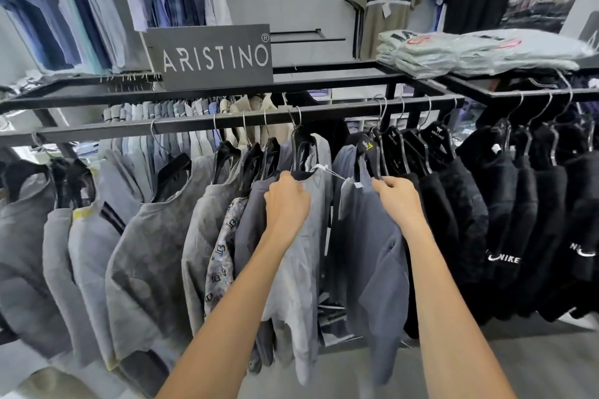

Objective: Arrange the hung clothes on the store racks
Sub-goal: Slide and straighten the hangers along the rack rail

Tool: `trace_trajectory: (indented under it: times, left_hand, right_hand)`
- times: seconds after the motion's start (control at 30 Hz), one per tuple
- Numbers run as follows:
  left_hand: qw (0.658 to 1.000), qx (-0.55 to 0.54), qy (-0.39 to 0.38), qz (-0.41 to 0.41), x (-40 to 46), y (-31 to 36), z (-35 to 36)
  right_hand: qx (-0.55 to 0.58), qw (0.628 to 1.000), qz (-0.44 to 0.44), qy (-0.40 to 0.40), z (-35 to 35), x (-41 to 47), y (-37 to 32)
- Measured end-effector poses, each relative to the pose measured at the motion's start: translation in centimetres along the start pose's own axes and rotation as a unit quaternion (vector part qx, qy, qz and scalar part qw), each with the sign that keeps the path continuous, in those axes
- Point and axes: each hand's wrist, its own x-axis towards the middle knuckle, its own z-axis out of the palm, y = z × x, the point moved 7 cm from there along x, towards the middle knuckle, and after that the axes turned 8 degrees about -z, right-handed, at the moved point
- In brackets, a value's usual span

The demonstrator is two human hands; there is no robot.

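Grey and slate-blue cotton fills the middle of the black rail (207,121), where shirts hang on dark plastic hangers with thin wire hooks. The left hand (287,201) grips the shoulder of a light grey shirt (299,269), fingers curled over the cloth just under its hanger (299,152). The right hand (397,194) pinches the lower arm of the hanger carrying a blue-grey shirt (369,256), hard against the row of black fleece tops (460,204). The hands are apart, with a gap opened between the two shirts and a white price tag (356,184) strung across it.

These shirts look light and limp, so tugging the cloth would likely only stretch it or drag it off its shoulders (the fleece to the right looks bulkier and would crowd back). The stiff hanger, near the neck or the hook, seems the better place to take hold; the hooks should slide easily along the rail.

A sign (215,57) stands on the surface above.
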Motion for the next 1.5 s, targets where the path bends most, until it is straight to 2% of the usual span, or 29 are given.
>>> trace_trajectory:
  times: [0.13,0.33,0.53,0.93,1.1,1.17,1.23,1.27,1.33,1.4,1.43,1.5]
  left_hand:
    - [0.999,-0.016,0.037,0.015,0.3,0.5,-1.1]
    - [0.999,-0.001,0.033,0.019,0.0,0.9,-0.2]
    - [1.000,0.013,0.012,-0.006,0.2,-0.2,2.0]
    - [0.999,0.018,0.027,-0.018,1.5,-0.4,3.0]
    - [0.999,0.021,0.030,-0.020,1.5,-0.2,3.1]
    - [0.999,0.022,0.030,-0.024,1.6,-0.3,3.1]
    - [0.999,0.026,0.031,-0.021,1.5,-0.2,3.2]
    - [0.999,0.027,0.032,-0.018,1.5,-0.2,3.1]
    - [0.999,0.027,0.036,-0.013,1.3,-0.1,3.0]
    - [0.999,0.025,0.039,-0.010,1.3,-0.2,3.0]
    - [0.999,0.024,0.040,-0.009,1.3,-0.2,2.9]
    - [0.999,0.023,0.041,-0.009,1.3,-0.1,2.8]
  right_hand:
    - [-0.031,0.999,-0.001,-0.004,0.1,0.9,0.2]
    - [-0.119,0.993,-0.006,-0.025,2.3,1.8,-0.3]
    - [-0.132,0.990,-0.038,-0.026,3.7,1.9,-1.2]
    - [-0.188,0.979,-0.008,-0.083,5.2,3.3,0.4]
    - [-0.159,0.984,-0.004,-0.076,5.9,3.5,1.0]
    - [-0.174,0.983,-0.061,-0.008,5.3,3.4,-0.3]
    - [-0.125,0.976,-0.160,0.079,4.6,3.4,-3.4]
    - [-0.094,0.972,-0.198,0.079,4.9,3.8,-4.8]
    - [-0.102,0.970,-0.218,-0.014,7.4,5.6,-6.0]
    - [-0.197,0.954,-0.176,-0.143,10.6,6.8,-5.2]
    - [-0.237,0.943,-0.157,-0.174,11.6,6.9,-4.6]
    - [-0.260,0.942,-0.139,-0.159,12.4,6.9,-3.8]
